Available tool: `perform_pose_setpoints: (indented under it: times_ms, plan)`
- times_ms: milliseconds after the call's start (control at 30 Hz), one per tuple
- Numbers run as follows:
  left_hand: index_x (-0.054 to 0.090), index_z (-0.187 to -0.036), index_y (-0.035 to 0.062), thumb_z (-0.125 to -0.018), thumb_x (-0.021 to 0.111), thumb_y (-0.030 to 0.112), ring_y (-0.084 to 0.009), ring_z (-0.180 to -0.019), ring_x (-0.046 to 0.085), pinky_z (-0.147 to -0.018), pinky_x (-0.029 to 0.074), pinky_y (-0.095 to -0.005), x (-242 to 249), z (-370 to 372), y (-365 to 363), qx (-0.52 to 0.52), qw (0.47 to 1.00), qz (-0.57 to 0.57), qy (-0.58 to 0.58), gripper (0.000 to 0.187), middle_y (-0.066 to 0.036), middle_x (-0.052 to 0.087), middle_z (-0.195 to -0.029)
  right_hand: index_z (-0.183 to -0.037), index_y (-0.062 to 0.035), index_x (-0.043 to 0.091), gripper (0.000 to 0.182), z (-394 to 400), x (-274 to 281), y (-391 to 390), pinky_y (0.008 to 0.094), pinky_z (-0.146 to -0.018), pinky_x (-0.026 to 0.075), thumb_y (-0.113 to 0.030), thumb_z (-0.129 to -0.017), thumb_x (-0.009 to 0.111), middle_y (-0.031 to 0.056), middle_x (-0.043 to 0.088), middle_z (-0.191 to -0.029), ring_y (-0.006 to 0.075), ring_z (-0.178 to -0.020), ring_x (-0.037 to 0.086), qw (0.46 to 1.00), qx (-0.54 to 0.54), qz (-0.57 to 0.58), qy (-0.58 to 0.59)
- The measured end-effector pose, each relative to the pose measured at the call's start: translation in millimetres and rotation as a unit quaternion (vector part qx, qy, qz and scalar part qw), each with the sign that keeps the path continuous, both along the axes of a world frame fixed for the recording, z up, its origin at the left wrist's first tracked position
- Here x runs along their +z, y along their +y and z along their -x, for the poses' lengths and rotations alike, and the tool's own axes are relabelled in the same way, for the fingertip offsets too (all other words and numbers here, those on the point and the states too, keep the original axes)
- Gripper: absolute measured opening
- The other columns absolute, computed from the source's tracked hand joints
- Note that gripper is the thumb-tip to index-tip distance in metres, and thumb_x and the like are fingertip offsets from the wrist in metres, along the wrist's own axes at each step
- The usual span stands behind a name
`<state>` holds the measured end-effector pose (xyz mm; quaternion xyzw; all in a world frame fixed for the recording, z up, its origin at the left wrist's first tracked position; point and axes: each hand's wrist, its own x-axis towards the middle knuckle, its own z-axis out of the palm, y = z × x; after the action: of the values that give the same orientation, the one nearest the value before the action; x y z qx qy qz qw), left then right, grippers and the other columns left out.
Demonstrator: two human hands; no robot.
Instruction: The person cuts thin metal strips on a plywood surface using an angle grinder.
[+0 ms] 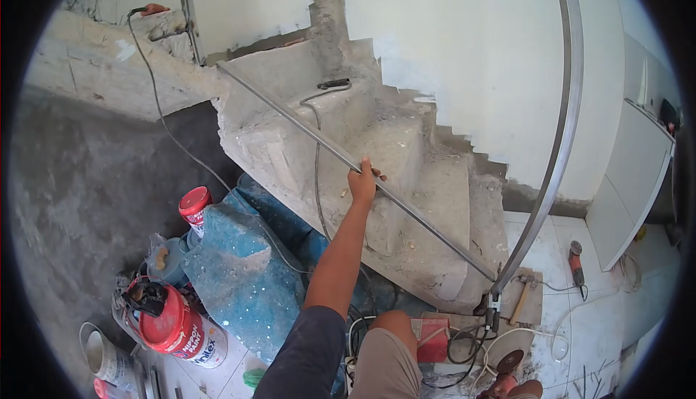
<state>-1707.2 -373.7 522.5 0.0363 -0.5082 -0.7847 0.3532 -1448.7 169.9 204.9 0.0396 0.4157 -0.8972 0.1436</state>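
Observation:
My left hand (365, 183) is closed around a long, thin metal tube (428, 229), with the arm stretched out over the stairs. From the upper edge of the concrete stairs (290, 160) the tube slants down to the right. Its lower end meets the foot of a tall metal post (562, 131), which appears curved in this wide view. Dark metal hardware (492, 312) sits at that joint. My right hand is out of view. By my right knee at the bottom edge lies an angle grinder (505, 370) with its disc showing.
A hammer (520, 303) lies on a board right of the stairs, with another grinder (576, 263) beyond. A welding electrode holder (335, 84) rests on a step, its cable hanging down. Paint buckets (181, 326) and a blue tarp (243, 276) stand left. Cables cross the floor.

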Motion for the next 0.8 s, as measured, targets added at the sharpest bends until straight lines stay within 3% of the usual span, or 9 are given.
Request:
perform_pose_setpoints:
  times_ms: [800]
  plan:
    - [0.052,-0.093,0.0006,-0.103,0.058,0.028,-0.0199,-0.061,0.059,-0.057,0.058,-0.0387,0,-2,5,0.009,1.0,-0.001,0.008,0.03,-0.01,0.057,-0.074,-0.089,-0.0119,0.063,0.039,41,-9,-14,0.0381,-0.063,0.054,-0.051,-0.091,0.065,0.0072,0.063,-0.075,0.0251,-0.064,0.063,0.999,0.026,-0.018,-0.018]
